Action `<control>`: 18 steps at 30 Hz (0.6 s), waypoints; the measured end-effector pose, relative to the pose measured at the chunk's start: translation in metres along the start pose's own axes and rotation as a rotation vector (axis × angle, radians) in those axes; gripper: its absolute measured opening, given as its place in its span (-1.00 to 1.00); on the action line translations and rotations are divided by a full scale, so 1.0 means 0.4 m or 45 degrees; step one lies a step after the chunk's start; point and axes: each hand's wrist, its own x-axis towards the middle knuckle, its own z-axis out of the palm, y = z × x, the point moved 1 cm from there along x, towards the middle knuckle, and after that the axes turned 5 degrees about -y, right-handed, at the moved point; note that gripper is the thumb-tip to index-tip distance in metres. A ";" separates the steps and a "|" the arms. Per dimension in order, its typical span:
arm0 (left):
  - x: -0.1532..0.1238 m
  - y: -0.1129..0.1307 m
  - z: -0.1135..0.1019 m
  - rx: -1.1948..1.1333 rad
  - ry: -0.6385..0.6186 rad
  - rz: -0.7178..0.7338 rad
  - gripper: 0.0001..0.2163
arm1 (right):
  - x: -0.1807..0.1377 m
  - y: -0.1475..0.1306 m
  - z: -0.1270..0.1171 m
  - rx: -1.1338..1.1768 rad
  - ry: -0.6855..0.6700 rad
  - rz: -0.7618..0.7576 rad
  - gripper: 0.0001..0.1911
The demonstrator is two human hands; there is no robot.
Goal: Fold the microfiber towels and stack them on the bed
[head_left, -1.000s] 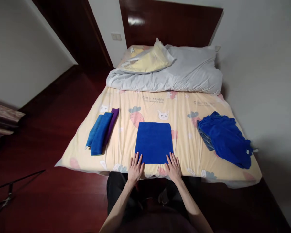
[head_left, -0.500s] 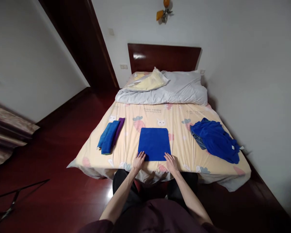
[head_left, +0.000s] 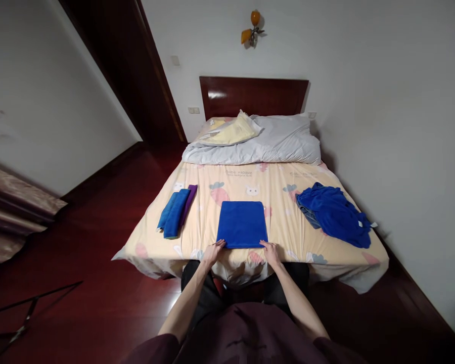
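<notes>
A blue towel (head_left: 241, 223) lies flat as a near square on the patterned bedsheet, close to the bed's near edge. At its near left corner, my left hand (head_left: 214, 251) is closed, with the fingertips pinching the edge. My right hand (head_left: 271, 251) grips the near right corner the same way, thumb and fingers together. To the left rest folded blue towels (head_left: 174, 213) beside a purple towel (head_left: 188, 205). On the right sits a rumpled pile of blue towels (head_left: 331, 212), with a greyish-blue piece partly hidden under it.
The bed (head_left: 151, 232) has a carrot-and-rabbit print sheet. At its far end lie a grey-white quilt (head_left: 284, 139) and a yellowish pillow (head_left: 237, 131) before a dark wooden headboard (head_left: 254, 96). A black metal stand (head_left: 30, 308) is on the floor at left.
My fingers have gone from lying flat on the towel's near corners to pinching its near edge. The towel has stayed in place, and the camera view has tilted slightly up.
</notes>
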 end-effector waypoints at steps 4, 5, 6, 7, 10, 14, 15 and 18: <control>-0.040 -0.009 0.035 -0.375 0.138 -0.083 -0.51 | -0.045 0.026 0.006 0.309 0.025 0.044 -0.46; -0.043 -0.012 0.041 -0.486 0.187 -0.127 -0.52 | -0.048 0.030 0.007 0.366 0.040 0.070 -0.48; -0.043 -0.016 0.045 -0.591 0.234 -0.170 -0.54 | -0.046 0.033 0.008 0.413 0.060 0.096 -0.52; -0.039 -0.020 0.047 -0.679 0.273 -0.208 -0.56 | -0.042 0.034 0.009 0.450 0.084 0.118 -0.55; -0.017 -0.034 0.047 -0.813 0.332 -0.271 -0.66 | -0.018 0.034 0.014 0.539 0.143 0.162 -0.63; 0.006 -0.052 0.043 -0.888 0.353 -0.272 -0.72 | 0.001 0.040 0.015 0.616 0.098 0.175 -0.59; 0.007 -0.056 0.042 -0.903 0.359 -0.271 -0.73 | 0.001 0.043 0.011 0.613 0.077 0.174 -0.60; -0.001 -0.069 0.038 -0.948 0.367 -0.260 -0.73 | -0.001 0.055 -0.008 0.576 0.036 0.174 -0.68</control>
